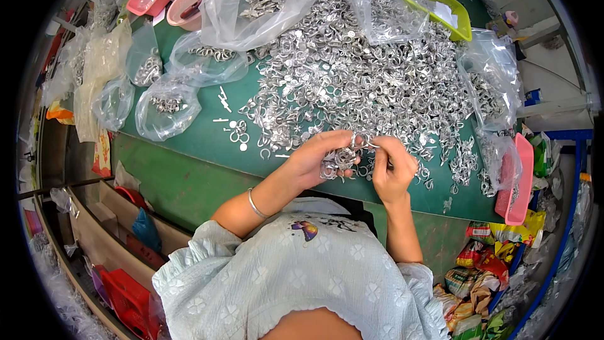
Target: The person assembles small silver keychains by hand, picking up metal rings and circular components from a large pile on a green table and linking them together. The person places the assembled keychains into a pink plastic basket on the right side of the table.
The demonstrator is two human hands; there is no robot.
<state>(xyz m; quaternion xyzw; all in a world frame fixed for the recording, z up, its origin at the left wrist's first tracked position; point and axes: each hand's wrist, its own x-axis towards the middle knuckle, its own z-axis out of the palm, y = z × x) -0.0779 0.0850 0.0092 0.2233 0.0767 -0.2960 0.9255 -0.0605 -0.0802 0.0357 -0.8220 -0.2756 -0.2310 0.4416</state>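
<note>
Above the near edge of the green table, my left hand is closed round several silver-coloured metal rings. Its thumb reaches toward a ring between the two hands. My right hand, fingers bent in a pinch, grips a small metal ring at the fingertips. Just beyond both hands spreads a large heap of similar metal rings and small metal pieces. A few loose rings and thin flat strips lie left of the heap.
Clear plastic bags with metal pieces stand at the left, and a larger bag lies on the heap's far side. A green tray is at the far right, a pink tray at the right edge. Drawers flank me left.
</note>
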